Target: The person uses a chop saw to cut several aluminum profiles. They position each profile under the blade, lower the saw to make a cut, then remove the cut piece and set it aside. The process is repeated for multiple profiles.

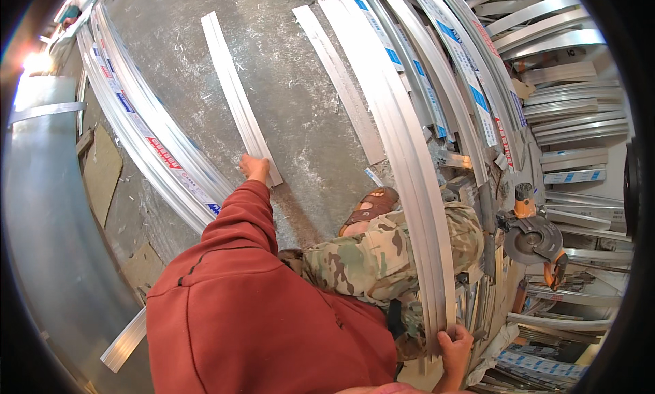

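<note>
My left hand point(254, 167) reaches out in a red sleeve and grips the near end of a long flat aluminium strip point(232, 87) that lies on the concrete floor and runs away from me. Down at the lower right, my right hand point(454, 346) is closed around the near end of a bundle of long aluminium profiles point(409, 155) that extends up the picture. My leg in camouflage trousers point(375, 254) and a brown sandal point(372, 206) sit between the two hands.
More aluminium profiles with blue and red labels point(157, 145) lie along the left. Stacks of profiles point(573, 114) fill the right side. An orange circular saw point(532, 234) sits at right. Another flat strip point(341, 80) lies on the floor.
</note>
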`<action>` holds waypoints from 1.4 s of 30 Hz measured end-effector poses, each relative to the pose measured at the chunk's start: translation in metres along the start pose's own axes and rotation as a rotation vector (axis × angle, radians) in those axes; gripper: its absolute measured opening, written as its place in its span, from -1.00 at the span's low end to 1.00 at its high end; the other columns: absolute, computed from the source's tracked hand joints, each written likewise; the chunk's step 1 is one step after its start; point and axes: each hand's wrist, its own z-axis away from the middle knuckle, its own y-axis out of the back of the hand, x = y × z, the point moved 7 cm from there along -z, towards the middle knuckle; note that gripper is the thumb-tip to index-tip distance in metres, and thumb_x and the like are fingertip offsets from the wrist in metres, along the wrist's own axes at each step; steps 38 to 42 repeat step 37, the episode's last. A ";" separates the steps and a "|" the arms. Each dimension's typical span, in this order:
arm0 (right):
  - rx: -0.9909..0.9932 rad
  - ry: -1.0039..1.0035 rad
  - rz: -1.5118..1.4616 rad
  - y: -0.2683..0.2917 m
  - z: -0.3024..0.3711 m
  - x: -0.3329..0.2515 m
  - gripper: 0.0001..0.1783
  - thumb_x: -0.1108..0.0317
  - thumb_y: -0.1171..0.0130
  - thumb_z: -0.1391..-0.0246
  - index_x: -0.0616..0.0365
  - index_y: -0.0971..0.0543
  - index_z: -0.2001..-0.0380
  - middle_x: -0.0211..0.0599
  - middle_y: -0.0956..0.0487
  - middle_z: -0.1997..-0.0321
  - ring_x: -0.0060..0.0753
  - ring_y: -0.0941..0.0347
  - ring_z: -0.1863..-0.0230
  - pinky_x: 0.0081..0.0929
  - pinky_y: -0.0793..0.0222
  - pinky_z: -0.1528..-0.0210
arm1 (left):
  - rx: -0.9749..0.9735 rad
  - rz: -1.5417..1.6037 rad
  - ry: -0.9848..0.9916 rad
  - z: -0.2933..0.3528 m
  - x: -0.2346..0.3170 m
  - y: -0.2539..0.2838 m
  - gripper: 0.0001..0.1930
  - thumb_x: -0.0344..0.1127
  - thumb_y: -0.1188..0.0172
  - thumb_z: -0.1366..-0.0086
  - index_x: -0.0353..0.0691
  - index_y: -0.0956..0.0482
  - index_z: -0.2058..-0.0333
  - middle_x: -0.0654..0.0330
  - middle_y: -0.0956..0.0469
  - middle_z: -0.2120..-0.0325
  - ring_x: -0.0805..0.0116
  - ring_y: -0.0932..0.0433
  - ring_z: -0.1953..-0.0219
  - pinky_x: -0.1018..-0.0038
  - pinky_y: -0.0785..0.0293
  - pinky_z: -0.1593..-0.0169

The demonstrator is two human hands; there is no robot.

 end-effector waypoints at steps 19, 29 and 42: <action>-0.328 0.351 -0.409 -0.025 -0.155 -0.203 -0.51 0.19 -0.23 -0.13 0.38 -0.50 0.02 -0.26 -0.60 0.14 -0.49 -0.51 0.20 -0.47 -0.47 0.14 | -0.826 1.174 -0.116 0.131 0.219 0.107 -0.56 -0.36 -0.24 -0.12 -0.39 -0.35 0.05 0.10 -0.52 0.34 0.18 -0.61 0.32 0.32 -0.64 0.34; -0.488 0.447 -0.479 -0.103 -0.231 -0.256 -0.62 0.17 -0.26 -0.12 0.32 -0.58 0.20 -0.32 -0.61 0.24 -0.56 -0.48 0.24 -0.56 -0.38 0.15 | -0.713 1.260 -0.130 0.232 0.303 0.182 -0.82 -0.38 -0.24 -0.15 -0.21 -0.41 0.33 0.21 -0.48 0.61 0.45 -0.37 0.72 0.62 -0.26 0.74; -0.817 0.188 -0.606 -0.246 -0.306 -0.341 -0.47 0.04 -0.14 -0.22 0.26 -0.50 -0.06 -0.20 -0.57 -0.03 -0.36 -0.48 -0.04 -0.40 -0.34 -0.13 | -0.788 1.385 0.031 0.229 0.359 0.160 -0.69 -0.30 -0.06 -0.17 -0.26 -0.44 0.11 0.12 -0.56 0.38 0.29 -0.59 0.41 0.39 -0.59 0.31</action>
